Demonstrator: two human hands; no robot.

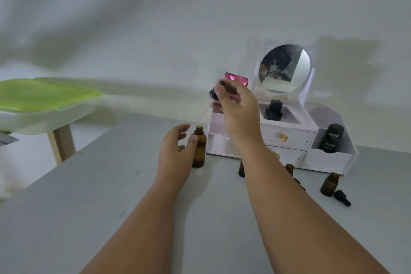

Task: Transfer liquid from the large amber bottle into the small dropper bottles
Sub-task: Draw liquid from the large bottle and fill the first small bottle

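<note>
The large amber bottle stands upright and uncapped on the grey table. My left hand rests beside it, thumb touching its side, fingers spread apart. My right hand is raised above and right of the bottle and pinches a black dropper cap by its bulb. Three small amber dropper bottles stand uncapped near my right forearm: one partly hidden, one, one. A loose black dropper cap lies next to the last.
A white cosmetic organiser with drawers and a round mirror stands at the table's back. It holds a pink box, a black bottle and a black tube. A green-lidded plastic box sits on a wooden stool at the left.
</note>
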